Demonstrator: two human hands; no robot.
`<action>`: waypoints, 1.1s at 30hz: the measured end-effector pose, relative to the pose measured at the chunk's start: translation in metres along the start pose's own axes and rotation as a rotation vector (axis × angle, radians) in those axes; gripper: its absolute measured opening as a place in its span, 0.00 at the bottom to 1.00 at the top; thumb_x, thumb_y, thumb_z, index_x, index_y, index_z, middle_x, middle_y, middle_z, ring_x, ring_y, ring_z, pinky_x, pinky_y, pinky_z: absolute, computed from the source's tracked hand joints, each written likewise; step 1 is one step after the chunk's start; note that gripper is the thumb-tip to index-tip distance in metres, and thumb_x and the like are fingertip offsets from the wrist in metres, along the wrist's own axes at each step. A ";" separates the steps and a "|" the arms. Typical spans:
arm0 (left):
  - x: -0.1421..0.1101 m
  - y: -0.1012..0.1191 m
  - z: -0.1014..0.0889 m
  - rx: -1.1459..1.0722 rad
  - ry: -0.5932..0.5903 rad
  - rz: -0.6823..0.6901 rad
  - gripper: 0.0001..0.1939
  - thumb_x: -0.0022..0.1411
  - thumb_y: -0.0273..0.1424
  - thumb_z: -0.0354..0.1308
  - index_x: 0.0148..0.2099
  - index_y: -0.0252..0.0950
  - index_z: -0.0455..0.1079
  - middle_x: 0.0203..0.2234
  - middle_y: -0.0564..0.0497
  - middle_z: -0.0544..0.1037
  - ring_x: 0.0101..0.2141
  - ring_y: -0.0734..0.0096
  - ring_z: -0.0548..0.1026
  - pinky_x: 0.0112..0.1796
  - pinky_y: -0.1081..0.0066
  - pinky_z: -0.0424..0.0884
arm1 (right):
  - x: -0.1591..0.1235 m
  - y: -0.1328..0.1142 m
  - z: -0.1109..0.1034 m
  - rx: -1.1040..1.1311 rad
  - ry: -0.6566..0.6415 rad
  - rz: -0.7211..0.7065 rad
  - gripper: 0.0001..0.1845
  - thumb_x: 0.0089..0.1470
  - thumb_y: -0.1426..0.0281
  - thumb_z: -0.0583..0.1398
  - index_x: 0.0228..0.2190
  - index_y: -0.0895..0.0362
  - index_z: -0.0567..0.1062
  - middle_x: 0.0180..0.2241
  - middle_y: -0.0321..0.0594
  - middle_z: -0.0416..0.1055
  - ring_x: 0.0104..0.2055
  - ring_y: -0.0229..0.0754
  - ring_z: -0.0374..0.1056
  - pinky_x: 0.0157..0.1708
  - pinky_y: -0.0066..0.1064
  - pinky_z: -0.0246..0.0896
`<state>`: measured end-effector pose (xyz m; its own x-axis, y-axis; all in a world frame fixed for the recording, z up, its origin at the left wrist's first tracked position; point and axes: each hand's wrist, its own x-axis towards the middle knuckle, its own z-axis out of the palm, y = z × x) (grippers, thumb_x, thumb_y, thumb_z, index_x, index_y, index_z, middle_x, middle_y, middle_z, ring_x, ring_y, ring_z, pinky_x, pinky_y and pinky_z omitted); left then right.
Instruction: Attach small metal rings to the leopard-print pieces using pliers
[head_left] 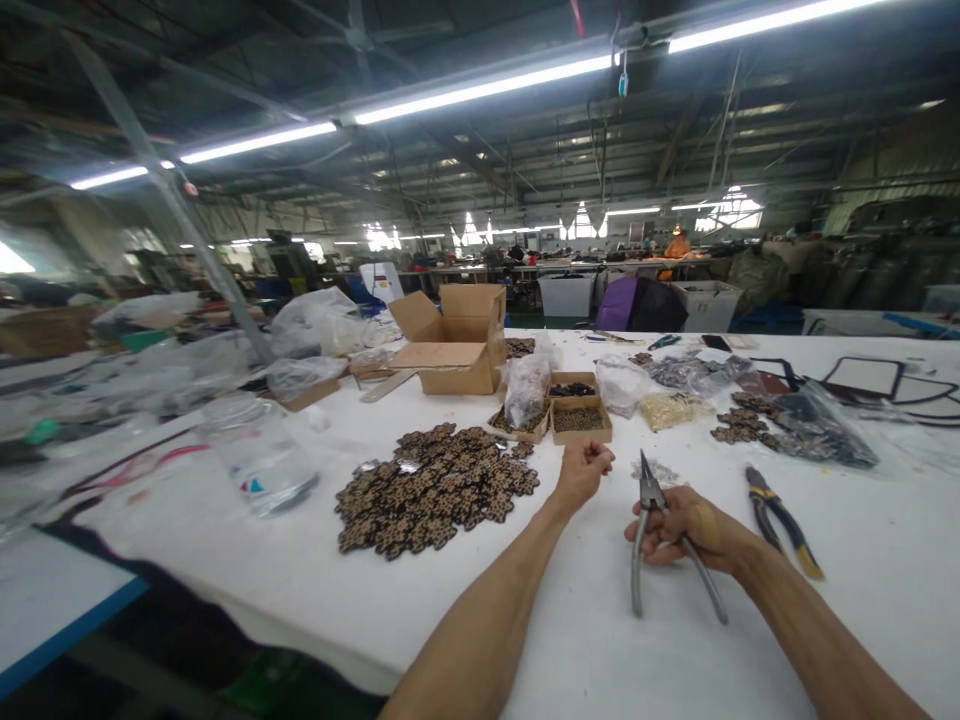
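Observation:
My right hand [686, 530] grips a pair of long-nose pliers [651, 490]. The metal handles are spread and the jaws point away from me. My left hand [583, 474] is closed in a pinch, and whatever lies between the fingertips is too small to make out. It hovers just in front of a small cardboard box [581, 437] of tiny brass-coloured parts. Behind the pliers lies a little heap of small silvery pieces [652, 472]. Left of my arm spreads a large pile of brown, spotted, flower-shaped patches [439, 490] with dark edges.
Yellow-and-black pliers [780, 520] lie at the right. An open carton [461, 345] stands at the back beside a bag of parts [525, 390]. A clear plastic jar [259, 455] is at the left. Bagged dark pieces [817, 425] cover the right rear of the white table [300, 590].

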<state>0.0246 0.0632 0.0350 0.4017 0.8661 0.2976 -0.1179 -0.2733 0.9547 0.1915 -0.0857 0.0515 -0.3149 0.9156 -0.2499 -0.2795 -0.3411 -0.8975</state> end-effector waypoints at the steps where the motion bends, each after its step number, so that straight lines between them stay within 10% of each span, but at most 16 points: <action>1: 0.000 0.001 -0.001 -0.018 -0.007 0.004 0.09 0.53 0.32 0.63 0.31 0.30 0.69 0.22 0.49 0.74 0.23 0.75 0.70 0.27 0.74 0.66 | 0.000 0.001 0.001 0.013 -0.021 0.010 0.26 0.33 0.78 0.60 0.40 0.61 0.70 0.41 0.53 0.75 0.36 0.49 0.74 0.37 0.42 0.71; 33: -0.007 0.016 0.003 -0.228 -0.227 0.036 0.12 0.52 0.30 0.67 0.34 0.28 0.70 0.29 0.45 0.75 0.26 0.74 0.71 0.30 0.71 0.68 | 0.006 0.013 0.008 0.092 -0.247 0.038 0.29 0.36 0.80 0.59 0.46 0.64 0.72 0.43 0.59 0.74 0.35 0.48 0.73 0.36 0.43 0.72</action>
<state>0.0221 0.0514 0.0478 0.5826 0.7350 0.3468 -0.3259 -0.1796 0.9282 0.1787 -0.0860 0.0415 -0.5351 0.8260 -0.1769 -0.3409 -0.4027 -0.8495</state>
